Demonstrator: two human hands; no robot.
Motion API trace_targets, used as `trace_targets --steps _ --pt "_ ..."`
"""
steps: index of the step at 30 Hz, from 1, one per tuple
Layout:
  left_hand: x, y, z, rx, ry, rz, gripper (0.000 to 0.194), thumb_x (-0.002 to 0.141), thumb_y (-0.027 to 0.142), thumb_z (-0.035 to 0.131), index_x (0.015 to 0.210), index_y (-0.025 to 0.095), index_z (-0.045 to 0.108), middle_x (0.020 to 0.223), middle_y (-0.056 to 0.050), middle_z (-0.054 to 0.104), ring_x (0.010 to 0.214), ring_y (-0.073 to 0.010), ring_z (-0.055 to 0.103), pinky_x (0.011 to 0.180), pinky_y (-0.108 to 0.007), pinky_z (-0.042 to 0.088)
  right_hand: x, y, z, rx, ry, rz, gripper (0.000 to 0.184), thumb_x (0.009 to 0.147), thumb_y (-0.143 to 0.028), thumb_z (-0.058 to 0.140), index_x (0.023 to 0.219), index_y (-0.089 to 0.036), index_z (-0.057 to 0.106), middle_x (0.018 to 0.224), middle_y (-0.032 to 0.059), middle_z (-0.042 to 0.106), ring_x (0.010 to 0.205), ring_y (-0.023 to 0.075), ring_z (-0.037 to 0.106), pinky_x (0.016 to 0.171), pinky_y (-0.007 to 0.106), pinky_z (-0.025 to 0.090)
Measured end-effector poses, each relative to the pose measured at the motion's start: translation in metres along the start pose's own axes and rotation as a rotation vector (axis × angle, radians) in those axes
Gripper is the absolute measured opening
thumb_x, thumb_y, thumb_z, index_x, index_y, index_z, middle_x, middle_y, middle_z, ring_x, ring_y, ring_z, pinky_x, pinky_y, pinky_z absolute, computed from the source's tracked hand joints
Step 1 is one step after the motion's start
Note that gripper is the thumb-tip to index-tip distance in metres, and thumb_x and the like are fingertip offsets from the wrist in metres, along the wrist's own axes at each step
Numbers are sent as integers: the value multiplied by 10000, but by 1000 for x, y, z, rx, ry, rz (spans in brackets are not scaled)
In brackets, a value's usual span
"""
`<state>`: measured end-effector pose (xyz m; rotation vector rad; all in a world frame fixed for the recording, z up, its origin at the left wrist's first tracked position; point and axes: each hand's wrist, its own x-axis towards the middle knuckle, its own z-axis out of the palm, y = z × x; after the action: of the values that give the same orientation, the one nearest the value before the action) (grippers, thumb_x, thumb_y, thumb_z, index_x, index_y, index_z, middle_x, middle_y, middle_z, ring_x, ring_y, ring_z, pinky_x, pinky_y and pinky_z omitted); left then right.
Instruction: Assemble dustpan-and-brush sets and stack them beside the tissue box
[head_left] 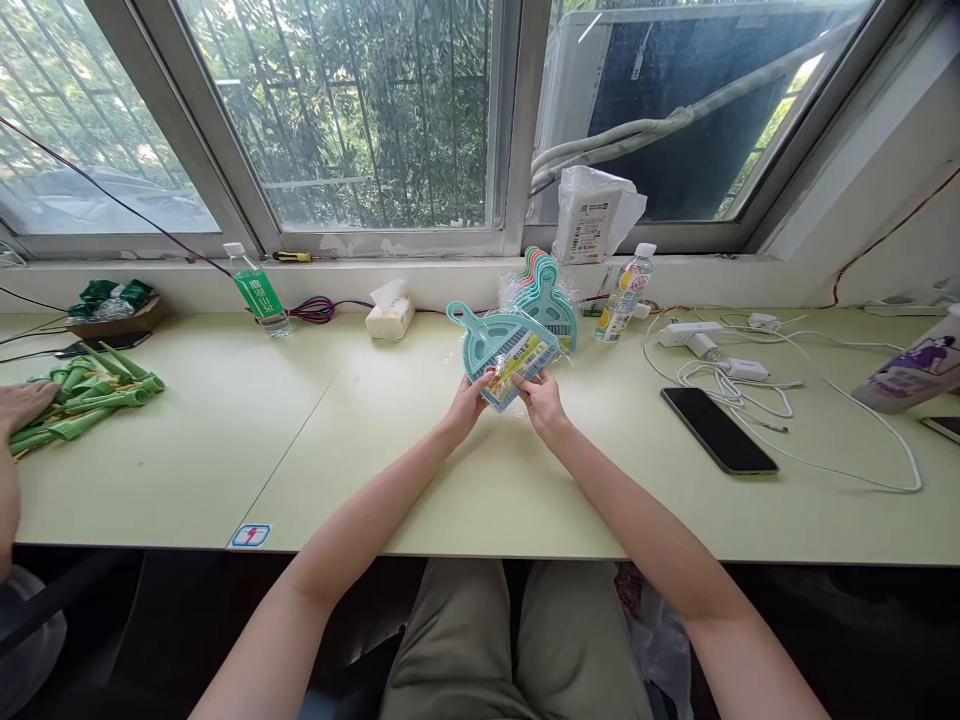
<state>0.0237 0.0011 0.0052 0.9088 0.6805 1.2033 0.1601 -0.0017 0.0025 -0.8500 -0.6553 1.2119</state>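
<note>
A teal plastic piece [491, 335] with a short looped handle is tilted in front of me, wrapped in clear film. Its exact kind I cannot make out. A yellow and blue printed card [523, 358] covers its lower part. My left hand [468, 402] grips the lower left edge, and my right hand [541, 400] pinches the lower right edge with the thumb on the card. Right behind it stands a stack of similar wrapped pieces [553, 300], teal in front with pink and other colours at the back.
Left, another person's hand [30, 405] rests on green rolled strips [97, 390]. A tissue pack [390, 312] and two bottles [259, 295] [625, 295] line the back. Right lie a phone [718, 430], white cables [750, 395] and a purple-white cup [911, 365].
</note>
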Motion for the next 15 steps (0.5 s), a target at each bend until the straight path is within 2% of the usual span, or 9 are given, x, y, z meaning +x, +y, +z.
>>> trace_targets --steps 5,10,15 --pt "1 -3 -3 62 21 -22 420 746 300 723 1120 198 562 1161 -68 662 1066 -219 626 945 -388 489 -2 4 -1 23 7 -4 408 602 -154 792 953 -211 591 979 31 717 1034 214 668 967 378 543" --pt "-2 -6 -1 100 -57 -29 482 724 293 756 1158 216 561 1220 -67 645 1082 -212 614 949 -377 478 1 4 -2 0 12 -18 417 592 -169 795 956 -209 595 981 31 719 1018 216 673 959 380 544" --pt "0 0 -4 54 -126 -112 436 775 417 690 1146 204 602 1187 -81 664 1046 -214 627 892 -354 498 1 3 0 37 36 -49 439 601 -151 778 993 -218 591 973 19 725 1022 208 673 963 383 544"
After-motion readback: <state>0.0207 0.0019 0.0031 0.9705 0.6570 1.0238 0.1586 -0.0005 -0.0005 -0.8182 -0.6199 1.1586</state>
